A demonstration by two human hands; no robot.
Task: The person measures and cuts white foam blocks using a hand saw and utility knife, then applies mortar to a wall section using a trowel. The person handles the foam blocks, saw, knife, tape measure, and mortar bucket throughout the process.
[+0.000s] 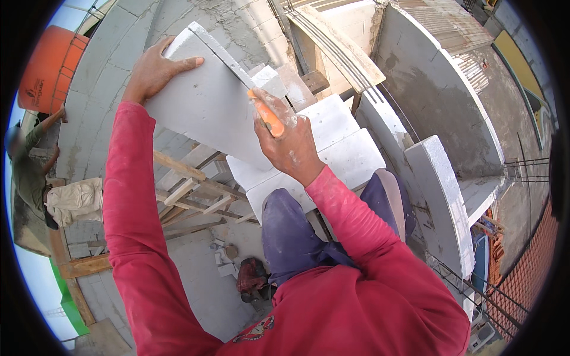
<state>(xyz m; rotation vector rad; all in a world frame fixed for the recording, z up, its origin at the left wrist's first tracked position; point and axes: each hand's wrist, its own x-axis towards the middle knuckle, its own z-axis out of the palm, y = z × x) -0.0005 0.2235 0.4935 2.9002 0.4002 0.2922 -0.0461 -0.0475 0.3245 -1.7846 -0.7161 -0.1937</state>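
A large white aerated concrete block (pixel 205 104) stands tilted in front of me. My left hand (pixel 155 71) grips its upper left corner, with the thumb on the near face and the fingers over the edge. My right hand (pixel 288 139), dusted white, is closed round the orange handle (pixel 267 115) of a hand saw. The thin dark saw blade (pixel 222 54) runs along the block's top edge, apparently in a cut; its lower part is hidden. More white blocks (pixel 332 148) lie side by side just beyond my knees.
At the far left, another person (pixel 32 172) works by the grey block wall, below an orange tank (pixel 50 68). Wooden scaffold planks (pixel 190 196) cross under the block, with a deep drop beneath. Down there another person (pixel 252 279) crouches. A curved block wall (pixel 442 202) rises at right.
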